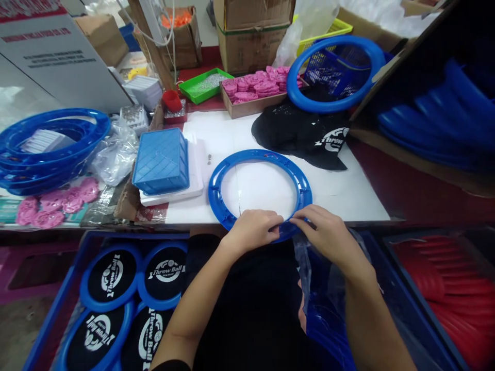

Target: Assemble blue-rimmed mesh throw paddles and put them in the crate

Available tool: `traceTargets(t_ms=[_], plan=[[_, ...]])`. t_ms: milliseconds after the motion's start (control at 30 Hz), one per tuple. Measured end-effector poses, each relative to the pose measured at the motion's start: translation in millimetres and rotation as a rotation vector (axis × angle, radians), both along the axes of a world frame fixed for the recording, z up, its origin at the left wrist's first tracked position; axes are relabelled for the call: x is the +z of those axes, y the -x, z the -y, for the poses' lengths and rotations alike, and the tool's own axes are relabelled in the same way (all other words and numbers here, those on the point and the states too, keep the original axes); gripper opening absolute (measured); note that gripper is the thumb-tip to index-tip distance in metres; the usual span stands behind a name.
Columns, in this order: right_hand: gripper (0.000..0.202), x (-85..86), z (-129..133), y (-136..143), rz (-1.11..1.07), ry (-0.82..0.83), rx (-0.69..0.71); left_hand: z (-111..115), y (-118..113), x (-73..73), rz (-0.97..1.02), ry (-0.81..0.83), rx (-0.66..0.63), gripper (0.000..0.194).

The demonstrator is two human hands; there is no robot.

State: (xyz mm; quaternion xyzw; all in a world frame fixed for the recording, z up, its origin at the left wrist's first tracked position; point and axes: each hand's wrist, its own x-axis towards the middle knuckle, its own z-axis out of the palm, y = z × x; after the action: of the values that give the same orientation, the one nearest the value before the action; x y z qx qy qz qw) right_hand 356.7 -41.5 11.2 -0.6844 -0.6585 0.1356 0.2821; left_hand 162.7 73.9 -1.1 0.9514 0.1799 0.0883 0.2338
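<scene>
A blue plastic ring (pixel 217 198) lies on the white work surface (pixel 348 193), its near edge reaching the table's front edge. My left hand (pixel 257 229) is closed round the ring's near edge. Just to its right, the fingers of my right hand (pixel 319 226) are pinched at the same edge; anything small between them cannot be made out. Behind the ring, a black fabric piece (pixel 278 129) with white "Throw Ball" print lies partly under another blue ring (pixel 296 95).
An upturned blue basket (pixel 162 162) stands left. Pink pieces (pixel 263 82) fill a box behind, beside a green tray (pixel 197 93). Blue rings (pixel 91 121) are stacked far left. Finished discs (pixel 110 275) sit in a lower-left crate; red rings (pixel 444 288) lie lower right.
</scene>
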Motion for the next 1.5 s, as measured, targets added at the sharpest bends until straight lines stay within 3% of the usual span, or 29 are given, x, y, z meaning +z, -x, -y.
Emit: traceTargets(t_ms=[233,500,767,1100,1233,1400,1500], plan=[[0.014,-6.5,-10,-11,-0.046,0.051,0.012,-1,1,-0.1,0.008,0.006,-0.006,0.012],[0.012,-4.3,-4,-1,0.024,0.132,-0.1,-8,0,1.4,0.033,0.099,-0.051,0.013],[0.004,3.5,-10,-3,-0.165,0.233,-0.092,-13,5,2.2,0.068,0.157,-0.074,0.013],[0.016,-14.1,-7,-11,0.139,0.008,0.055,-19,2,1.4,0.084,0.238,-0.089,0.011],[0.019,-12.5,-9,-13,0.273,0.062,0.084,-20,1,1.0,0.086,0.246,-0.098,0.01],[0.022,3.9,-15,-11,0.434,0.215,0.237,-20,2,2.1,0.075,0.234,-0.098,0.01],[0.022,12.8,-18,-7,0.541,0.309,0.252,-21,6,7.0,0.044,0.253,-0.1,0.007]])
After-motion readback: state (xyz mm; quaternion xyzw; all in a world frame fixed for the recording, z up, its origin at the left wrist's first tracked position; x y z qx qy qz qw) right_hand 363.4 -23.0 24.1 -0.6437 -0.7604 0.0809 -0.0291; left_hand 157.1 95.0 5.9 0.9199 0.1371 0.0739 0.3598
